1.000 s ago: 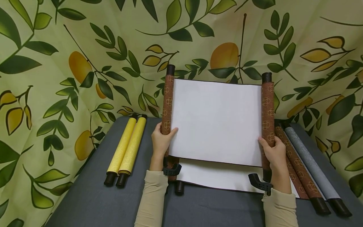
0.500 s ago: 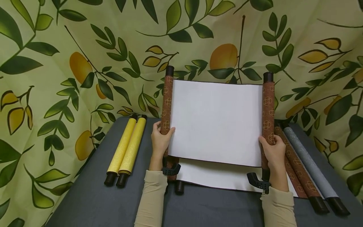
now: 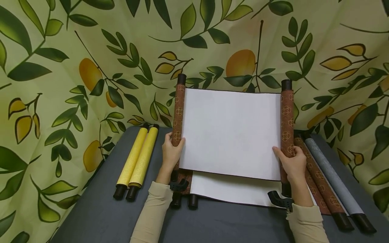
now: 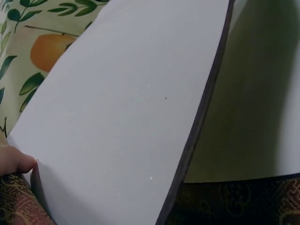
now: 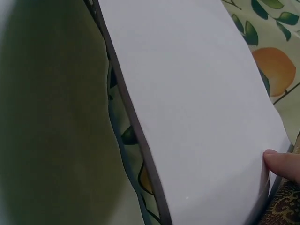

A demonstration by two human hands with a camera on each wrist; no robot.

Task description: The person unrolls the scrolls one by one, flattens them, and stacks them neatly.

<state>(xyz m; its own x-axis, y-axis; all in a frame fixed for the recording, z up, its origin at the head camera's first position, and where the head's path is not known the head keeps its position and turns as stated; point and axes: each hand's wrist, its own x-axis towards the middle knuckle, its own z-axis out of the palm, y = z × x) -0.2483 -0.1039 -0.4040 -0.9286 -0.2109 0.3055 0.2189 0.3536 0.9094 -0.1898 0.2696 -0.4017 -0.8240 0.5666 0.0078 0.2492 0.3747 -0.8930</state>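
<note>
A scroll with a blank white sheet (image 3: 231,131) is held up, partly unrolled, between two brown patterned rollers with black end caps. My left hand (image 3: 171,152) grips the left roller (image 3: 178,114), its thumb on the front by the sheet. Around the right roller (image 3: 286,121) is my right hand (image 3: 293,165), its thumb reaching over the sheet's edge. Each wrist view shows a thumb (image 4: 16,160) at the roll's edge and the white surface running away. Behind and below, a second partly unrolled scroll (image 3: 234,189) lies on the table, largely covered by the raised one.
Two yellow rolled scrolls (image 3: 136,158) lie side by side on the left of the dark grey table (image 3: 91,209). On the right are a brown roller (image 3: 323,182) and a grey rolled scroll (image 3: 337,179). A leaf-and-fruit patterned cloth (image 3: 121,67) hangs behind.
Both hands keep their grip on the raised scroll. The left forearm has swung a little to the left, uncovering a black end cap of the lower scroll. The head view has shifted slightly.
</note>
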